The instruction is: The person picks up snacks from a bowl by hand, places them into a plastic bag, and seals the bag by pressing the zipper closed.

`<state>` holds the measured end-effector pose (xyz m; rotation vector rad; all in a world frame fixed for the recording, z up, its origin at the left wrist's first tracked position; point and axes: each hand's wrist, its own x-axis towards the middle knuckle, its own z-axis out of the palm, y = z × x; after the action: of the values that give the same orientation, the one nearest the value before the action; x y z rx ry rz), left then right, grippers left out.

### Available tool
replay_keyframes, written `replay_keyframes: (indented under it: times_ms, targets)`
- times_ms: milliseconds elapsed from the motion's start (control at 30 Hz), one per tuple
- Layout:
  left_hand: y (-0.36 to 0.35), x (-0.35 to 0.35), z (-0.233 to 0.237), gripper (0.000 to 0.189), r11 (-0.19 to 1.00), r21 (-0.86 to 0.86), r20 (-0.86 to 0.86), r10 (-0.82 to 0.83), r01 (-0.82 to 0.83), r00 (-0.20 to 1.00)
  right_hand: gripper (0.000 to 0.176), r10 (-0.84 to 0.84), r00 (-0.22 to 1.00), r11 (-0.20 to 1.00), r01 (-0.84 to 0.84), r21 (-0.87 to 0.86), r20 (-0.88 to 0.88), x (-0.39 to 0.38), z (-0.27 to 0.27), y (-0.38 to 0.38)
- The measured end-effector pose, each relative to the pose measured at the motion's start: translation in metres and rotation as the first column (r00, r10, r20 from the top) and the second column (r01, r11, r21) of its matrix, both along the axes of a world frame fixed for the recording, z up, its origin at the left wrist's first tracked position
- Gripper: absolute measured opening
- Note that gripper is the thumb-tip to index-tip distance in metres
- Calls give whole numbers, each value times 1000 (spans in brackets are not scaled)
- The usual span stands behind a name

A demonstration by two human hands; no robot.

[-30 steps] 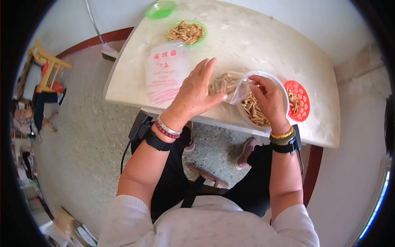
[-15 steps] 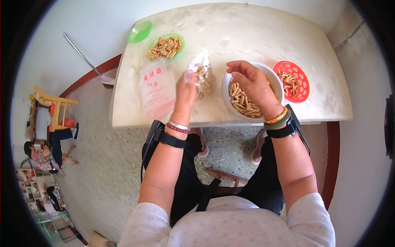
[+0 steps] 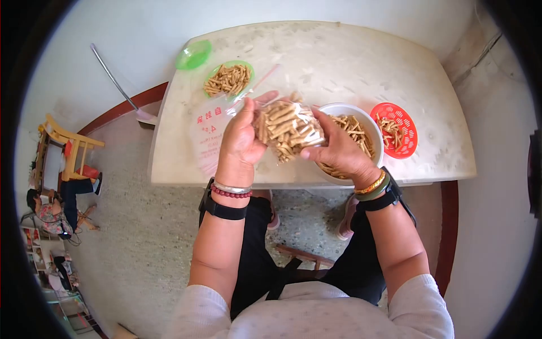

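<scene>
A clear plastic zip bag filled with short brown sticks is held up between both hands over the table's front part. My left hand grips its left side, thumb up. My right hand is closed on its right side, in front of the white bowl. That white bowl holds more of the brown sticks. Beneath and left of my left hand lies a flat clear bag with red print. What the sticks are, I cannot make out.
On the table, a green plate of sticks stands at the back left beside a green dish. A red basket with some sticks is at right. Left on the floor are a dustpan, a wooden chair and a seated person.
My right hand has left the bowl and taken hold of the bag's right side. The bag has turned and come toward the middle, its contents now facing me.
</scene>
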<state>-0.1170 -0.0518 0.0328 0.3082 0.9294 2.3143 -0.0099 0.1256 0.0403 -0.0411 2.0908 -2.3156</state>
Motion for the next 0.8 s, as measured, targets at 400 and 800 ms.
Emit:
replay_keyframes:
  times_ms: [400, 800]
  targets:
    - [45, 33, 15, 86, 988, -80, -349, -152, 132, 925, 67, -132, 988, 932, 149, -331, 74, 29, 4, 27]
    - [105, 30, -7, 62, 940, -233, -330, -319, 251, 889, 66, -349, 936, 807, 272, 524, 50, 46, -11, 80]
